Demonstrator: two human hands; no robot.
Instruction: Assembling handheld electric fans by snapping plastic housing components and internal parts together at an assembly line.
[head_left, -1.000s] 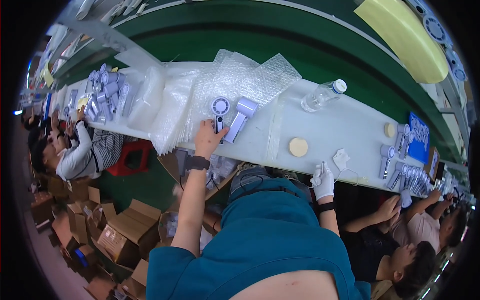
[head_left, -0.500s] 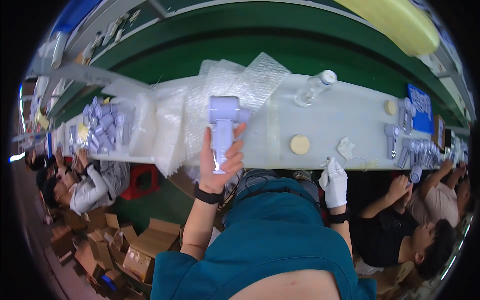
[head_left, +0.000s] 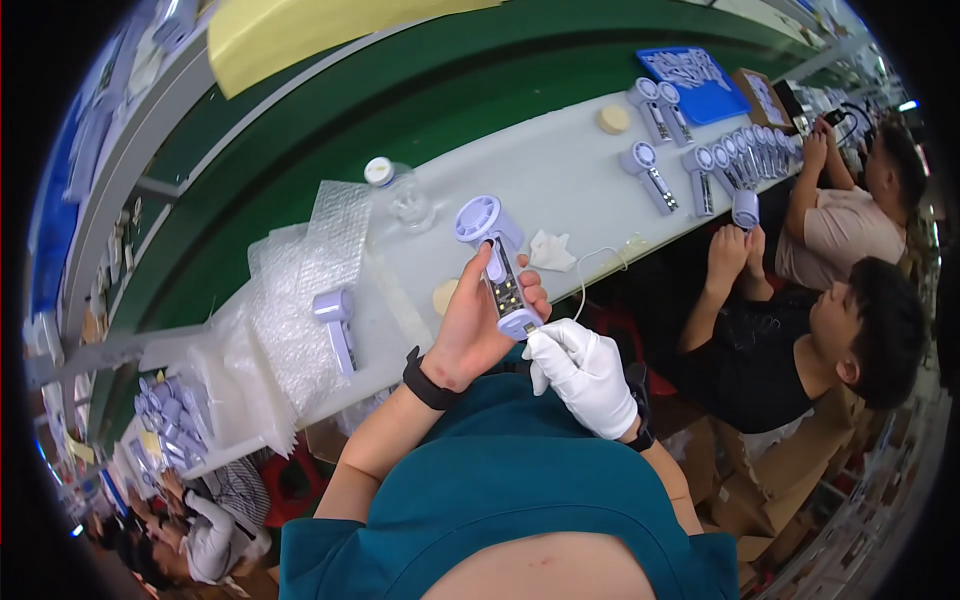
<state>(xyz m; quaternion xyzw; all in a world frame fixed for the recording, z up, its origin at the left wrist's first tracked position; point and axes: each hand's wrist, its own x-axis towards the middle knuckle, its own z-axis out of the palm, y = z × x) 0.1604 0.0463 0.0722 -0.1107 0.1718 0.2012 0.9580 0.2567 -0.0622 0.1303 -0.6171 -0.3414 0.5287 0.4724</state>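
My left hand [head_left: 478, 325] is wrapped round the handle of a lavender handheld fan [head_left: 508, 272], tilted with its round head up and away. The front of the handle is uncovered and shows a circuit board with small lit spots. At the handle's bottom end, my right hand [head_left: 585, 375], in a white glove, pinches a cable plug [head_left: 533, 330] against the base; how far the plug sits in is hidden. A white cable [head_left: 583, 290] runs from near the glove across the table edge. Another lavender fan [head_left: 340, 330] lies on bubble wrap [head_left: 285, 310] to the left.
A clear bottle [head_left: 405, 195], cream discs [head_left: 614, 120] and a crumpled white cloth [head_left: 551, 250] sit on the white table [head_left: 480, 155]. Several fans [head_left: 735, 160] line the right, by a blue tray [head_left: 715, 100]. A co-worker [head_left: 780, 320] sits close on my right.
The view has turned right. A fan lies on the bubble wrap, where my left hand held one. That hand now holds an uncovered fan further right, and my gloved hand has come to its base.
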